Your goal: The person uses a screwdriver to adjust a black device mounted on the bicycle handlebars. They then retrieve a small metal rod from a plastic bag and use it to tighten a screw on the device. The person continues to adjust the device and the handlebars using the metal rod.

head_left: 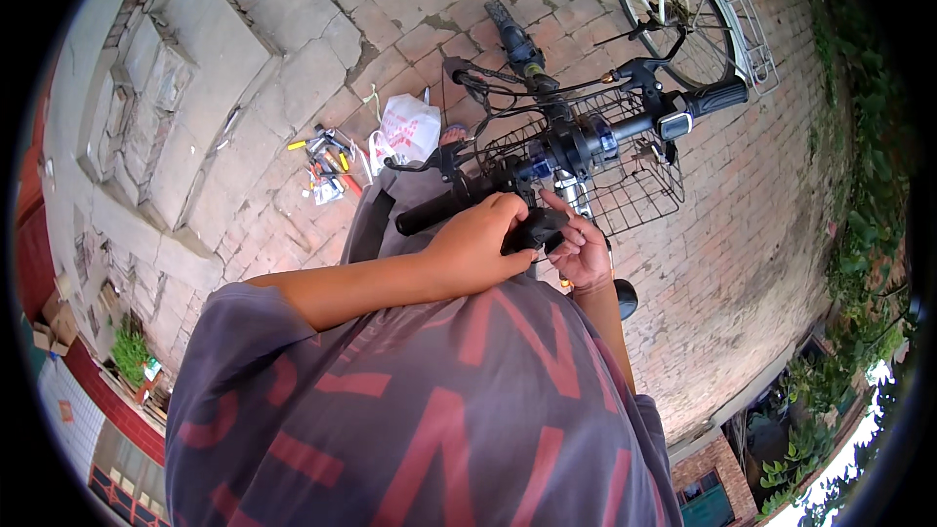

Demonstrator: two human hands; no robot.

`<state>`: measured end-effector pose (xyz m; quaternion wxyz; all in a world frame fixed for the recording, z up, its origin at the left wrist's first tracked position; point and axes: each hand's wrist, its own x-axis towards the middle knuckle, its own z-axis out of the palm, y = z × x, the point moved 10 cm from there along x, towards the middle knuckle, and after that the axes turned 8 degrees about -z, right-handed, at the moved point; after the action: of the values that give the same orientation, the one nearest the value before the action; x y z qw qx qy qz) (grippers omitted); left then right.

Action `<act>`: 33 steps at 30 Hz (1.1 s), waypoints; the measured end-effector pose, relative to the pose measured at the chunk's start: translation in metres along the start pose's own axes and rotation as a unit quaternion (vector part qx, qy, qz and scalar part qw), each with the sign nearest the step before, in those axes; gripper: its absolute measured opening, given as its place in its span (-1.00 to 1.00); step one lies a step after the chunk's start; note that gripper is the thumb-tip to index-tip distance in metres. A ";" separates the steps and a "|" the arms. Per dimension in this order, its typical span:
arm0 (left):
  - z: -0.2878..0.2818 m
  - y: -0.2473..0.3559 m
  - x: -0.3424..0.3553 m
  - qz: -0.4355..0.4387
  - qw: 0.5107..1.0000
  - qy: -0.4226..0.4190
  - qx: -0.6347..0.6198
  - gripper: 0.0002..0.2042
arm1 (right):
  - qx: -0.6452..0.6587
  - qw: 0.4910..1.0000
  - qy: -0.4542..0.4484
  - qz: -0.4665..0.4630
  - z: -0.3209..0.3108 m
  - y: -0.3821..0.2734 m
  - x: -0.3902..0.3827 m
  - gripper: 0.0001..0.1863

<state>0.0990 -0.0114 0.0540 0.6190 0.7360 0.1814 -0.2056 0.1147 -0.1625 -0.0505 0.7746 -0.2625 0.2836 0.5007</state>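
Observation:
My left hand (476, 239) is closed round a black, rounded plastic part (537, 231), with the thumb along its lower edge. On the right side of that part, my right hand (582, 252) has its fingers curled against it, index finger raised toward the bicycle's stem. Exactly what the right fingertips pinch is partly hidden. Just beyond both hands are the black handlebar (571, 148) and its cables. A black grip (429, 214) points left beside my left wrist, and another grip (717, 98) lies at the far right. The wire basket (656, 185) hangs beyond the bar.
Loose tools (332, 158) with yellow and red handles lie on the brick paving at the left, near a white plastic bag (408, 127). Concrete steps (210, 34) rise at the far left. A second, white bicycle (683, 0) stands at the far right; leafy plants (864, 224) line that side.

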 end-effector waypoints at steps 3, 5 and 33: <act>0.001 0.003 0.004 -0.015 1.000 0.003 0.027 -0.59 | 0.056 0.998 0.023 -0.005 -0.014 0.001 -0.003 -0.52; -0.005 0.003 0.003 -0.025 1.000 0.001 0.009 -0.59 | 0.048 0.998 0.026 -0.030 -0.017 -0.001 -0.006 -0.53; -0.058 -0.038 -0.002 0.008 0.991 0.132 0.014 -0.76 | -0.146 0.975 0.112 -0.125 -0.042 -0.008 0.014 -0.73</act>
<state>0.0822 0.0524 0.0316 0.5806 0.7668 0.2528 -0.1046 0.1191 -0.1856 -0.0894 0.7480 -0.4603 0.2571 0.4030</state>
